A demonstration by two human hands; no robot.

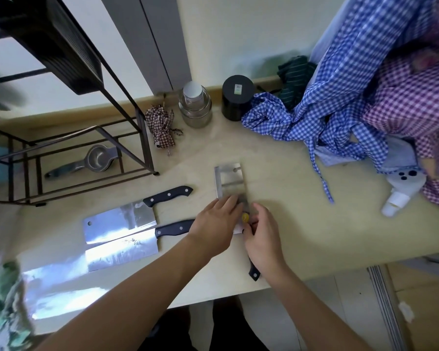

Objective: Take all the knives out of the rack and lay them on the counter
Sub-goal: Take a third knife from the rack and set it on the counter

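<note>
Two cleavers with black handles lie flat on the beige counter [302, 224]: one cleaver [119, 220] further back, a second cleaver [122, 253] nearer me, blades pointing left. A third cleaver [230, 182] lies in the middle with its blade pointing away and its black handle end [253, 273] toward me. My left hand [214, 224] rests on the near part of that blade. My right hand [261, 239] covers its handle, fingers curled around it. The dark metal rack [86, 148] stands at the left.
A metal squeezer [96, 158] lies in the rack's bottom shelf. Along the back stand a checked cloth bundle [161, 130], a glass jar [195, 107] and a black canister [237, 97]. Checked aprons [340, 105] pile at the right, beside a white controller [403, 191].
</note>
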